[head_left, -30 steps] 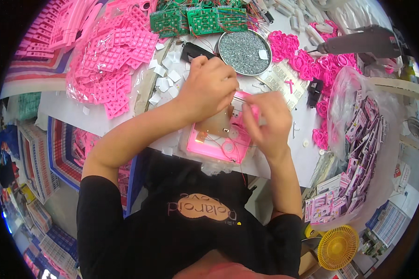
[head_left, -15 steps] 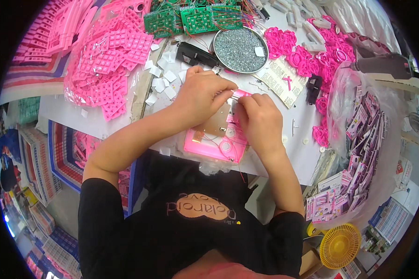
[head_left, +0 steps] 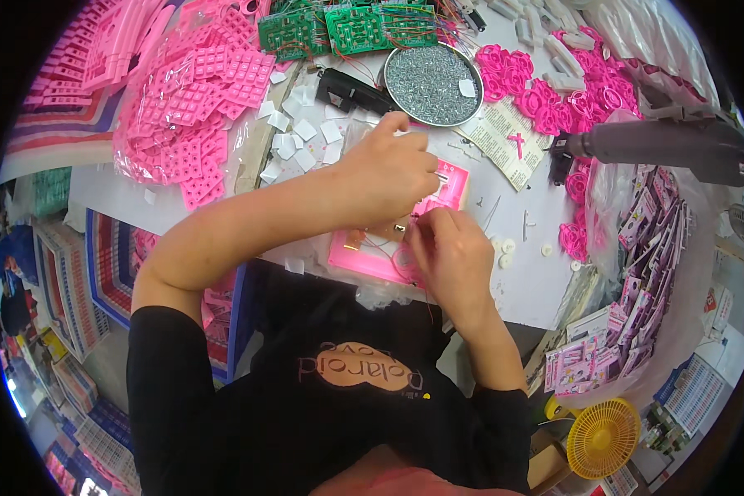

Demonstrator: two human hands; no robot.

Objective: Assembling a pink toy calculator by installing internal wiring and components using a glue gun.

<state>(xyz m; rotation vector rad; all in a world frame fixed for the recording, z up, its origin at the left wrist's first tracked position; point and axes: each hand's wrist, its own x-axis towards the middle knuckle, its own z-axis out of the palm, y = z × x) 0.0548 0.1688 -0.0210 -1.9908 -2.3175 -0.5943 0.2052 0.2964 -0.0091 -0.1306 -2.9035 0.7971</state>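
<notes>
Head view: pink casing point(head_left: 365, 265) lies on counter point(head_left: 517, 302), beneath both hands. Loose thin wires point(head_left: 379, 245) could snag or get pinched — fingers sit close by; brown board point(head_left: 383, 230) could shift if pressed unevenly. Left hand point(head_left: 395, 169) arches over casing's upper part, fingers curled; right hand point(head_left: 453, 252) at right side, fingertips bunched toward thumb — cannot tell what either grips.

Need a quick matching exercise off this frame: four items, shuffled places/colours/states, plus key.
Column one
1. Pink casing
2. Round dish
3. Circuit boards
4. Round grille

Column two
A. Yellow, at the lower right
B. Under the left hand and right hand
C. Green, at the top of the view
D. Full of small silvery pieces

Pairs: 1-B, 2-D, 3-C, 4-A
</notes>
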